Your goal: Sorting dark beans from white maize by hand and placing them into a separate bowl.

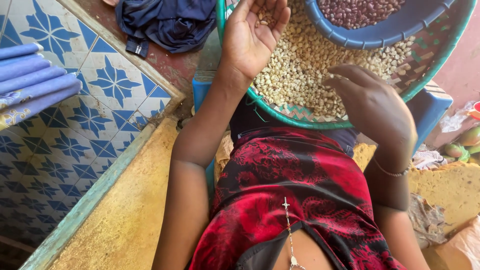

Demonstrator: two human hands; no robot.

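The left hand (252,37) lies palm up over the left rim of the woven tray (435,55), fingers curled loosely into a cup that holds a few pale maize kernels (265,19). The right hand (372,102) hovers palm down over the near right part of the tray, fingers spread and relaxed, gripping nothing; its fingertips (340,75) point left toward the heap and look to be just above or touching the grains, I cannot tell which.

The heap of maize kernels (310,65) lies between the two hands, straight ahead of the right fingertips and just right of the left wrist, so both hands are equally close to it.

The round tray with its green rim holds the loose maize and, at its far side, a blue bowl (380,30) filled with reddish-brown beans (357,10). The tray rests on a blue stool (430,107) above the person's lap. A dark blue cloth (167,22) lies far left, beside the blue-and-white tiles (90,115).
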